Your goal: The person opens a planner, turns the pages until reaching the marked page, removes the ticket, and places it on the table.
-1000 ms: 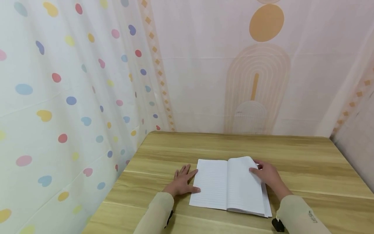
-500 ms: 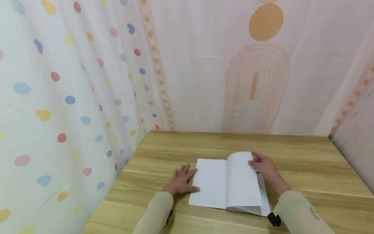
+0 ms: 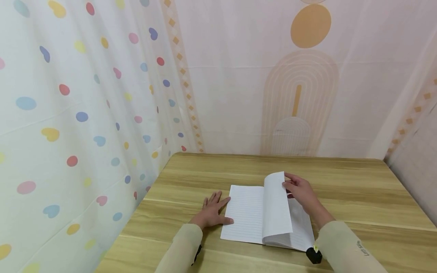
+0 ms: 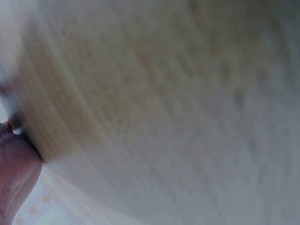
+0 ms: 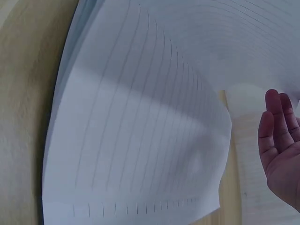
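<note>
An open notebook (image 3: 244,214) with ruled white pages lies on the table. My left hand (image 3: 211,214) rests at its left edge with fingers spread, thumb and index finger touching the page. Between thumb and fingers, my right hand (image 3: 302,191) pinches the upper outer edge of a page (image 3: 276,208), which curves up off the right half. Beneath it the ruled page below (image 5: 136,131) fills much of the right wrist view, where the fingers show at the right edge. The left wrist view is blurred, with only part of the left hand (image 4: 18,173) at its edge.
The wood-grain table (image 3: 191,170) reaches back to a pale curtain (image 3: 232,94) with an arch pattern. On the left hangs a curtain (image 3: 102,94) with coloured dots. A black object (image 3: 313,255) sits at the right cuff.
My right hand has moved left and a little farther back, lifting the page higher and curving it toward the spine. More of the page beneath shows. The left hand stays in place.
</note>
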`<state>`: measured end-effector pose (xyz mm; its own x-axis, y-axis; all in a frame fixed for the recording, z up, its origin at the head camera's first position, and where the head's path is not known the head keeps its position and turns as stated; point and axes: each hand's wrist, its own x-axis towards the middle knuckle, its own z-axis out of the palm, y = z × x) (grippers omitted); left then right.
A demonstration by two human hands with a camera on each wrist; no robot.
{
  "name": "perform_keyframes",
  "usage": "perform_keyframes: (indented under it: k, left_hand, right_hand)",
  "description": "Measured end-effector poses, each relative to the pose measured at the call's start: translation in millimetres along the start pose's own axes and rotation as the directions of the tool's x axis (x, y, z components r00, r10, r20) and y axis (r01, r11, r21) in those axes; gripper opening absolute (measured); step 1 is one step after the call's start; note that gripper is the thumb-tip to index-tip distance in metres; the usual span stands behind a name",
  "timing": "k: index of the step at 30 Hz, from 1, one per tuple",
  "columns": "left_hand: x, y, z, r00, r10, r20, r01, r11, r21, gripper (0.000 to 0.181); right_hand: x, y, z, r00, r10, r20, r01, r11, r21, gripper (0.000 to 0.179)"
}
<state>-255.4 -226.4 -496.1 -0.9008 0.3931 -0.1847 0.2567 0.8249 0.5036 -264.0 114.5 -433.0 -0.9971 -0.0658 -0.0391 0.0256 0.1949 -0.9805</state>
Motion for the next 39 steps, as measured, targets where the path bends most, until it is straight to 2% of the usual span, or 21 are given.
perform_keyframes:
  k: [5, 10, 13, 15, 16, 17, 18, 20, 22, 23, 24, 26, 28, 31, 36, 39]
  left_hand:
    - [0.5, 1.3, -0.7, 1.0, -0.002, -0.002, 0.002, 1.0, 0.001, 0.09]
    - [1.7, 0.5, -0.1, 1.0, -0.006, -0.007, 0.006, 1.0, 0.016, 0.089]
    - [1.9, -0.3, 0.4, 1.0, -0.009, -0.011, 0.009, 1.0, 0.015, 0.089]
    - [2.0, -0.3, 0.2, 1.0, -0.007, -0.015, 0.007, 1.0, 0.009, 0.089]
    - [2.2, -0.5, 0.1, 1.0, -0.005, -0.017, 0.005, 1.0, 0.003, 0.089]
    - [2.3, -0.5, 0.1, 1.0, -0.003, -0.018, 0.003, 1.0, 0.0, 0.089]
    - [2.4, -0.6, 0.1, 1.0, -0.002, -0.018, 0.002, 1.0, -0.004, 0.089]
    - [3.0, -1.2, 0.2, 1.0, 0.003, -0.021, -0.003, 1.0, -0.002, 0.089]
    - [3.2, -2.1, 0.6, 0.999, 0.013, -0.032, -0.013, 1.0, -0.008, 0.084]
    - [3.1, -2.5, 0.8, 0.999, 0.015, -0.036, -0.016, 1.0, -0.012, 0.079]
    - [3.2, -3.0, 0.9, 0.999, 0.023, -0.047, -0.024, 0.999, -0.022, 0.072]
    - [3.2, -3.3, 0.8, 0.997, 0.036, -0.075, -0.04, 0.997, -0.064, 0.058]
    - [2.7, -3.3, 0.6, 0.995, 0.038, -0.095, -0.048, 0.994, -0.103, 0.051]
    - [2.3, -2.6, 0.0, 0.996, 0.021, -0.092, -0.032, 0.992, -0.121, 0.056]
    - [1.8, -1.2, 0.1, 0.999, 0.002, -0.033, -0.002, 1.0, -0.017, 0.087]
    - [2.5, 0.0, -0.2, 1.0, 0.001, -0.019, -0.001, 1.0, 0.014, 0.091]
  right_hand:
    - [0.2, -1.7, 12.5, 0.999, -0.034, 0.027, 0.032, 0.997, 0.068, 0.05]
    - [-2.1, 2.0, 26.9, 0.995, -0.081, 0.054, 0.079, 0.996, 0.043, 0.049]
    - [-5.7, 8.4, 36.8, 0.988, -0.132, 0.074, 0.136, 0.989, -0.054, 0.049]
    - [-9.0, 14.5, 43.9, 0.98, -0.176, 0.098, 0.19, 0.968, -0.163, 0.047]
    - [-10.9, 17.8, 47.1, 0.971, -0.207, 0.121, 0.231, 0.944, -0.235, 0.047]
    - [-13.1, 20.9, 50.1, 0.959, -0.241, 0.152, 0.278, 0.907, -0.317, 0.047]
    - [-15.2, 24.3, 52.8, 0.943, -0.27, 0.195, 0.328, 0.857, -0.398, 0.048]
    - [-19.7, 31.1, 57.4, 0.908, -0.301, 0.291, 0.416, 0.726, -0.548, 0.051]
    - [-23.9, 36.7, 60.6, 0.868, -0.308, 0.389, 0.495, 0.583, -0.645, 0.054]
    - [-25.9, 39.2, 61.8, 0.856, -0.295, 0.425, 0.517, 0.526, -0.676, 0.056]
    - [-27.8, 41.4, 62.9, 0.85, -0.274, 0.45, 0.526, 0.487, -0.698, 0.056]
    - [-30.8, 43.6, 64.1, 0.844, -0.251, 0.475, 0.536, 0.445, -0.718, 0.055]
    - [-32.3, 45.4, 65.0, 0.845, -0.239, 0.478, 0.533, 0.436, -0.725, 0.053]
    - [-33.0, 47.2, 66.2, 0.849, -0.234, 0.475, 0.527, 0.443, -0.725, 0.052]
    - [-31.6, 49.0, 67.2, 0.85, -0.227, 0.476, 0.525, 0.444, -0.726, 0.053]
    - [-30.9, 47.8, 65.7, 0.86, -0.227, 0.457, 0.508, 0.461, -0.727, 0.055]
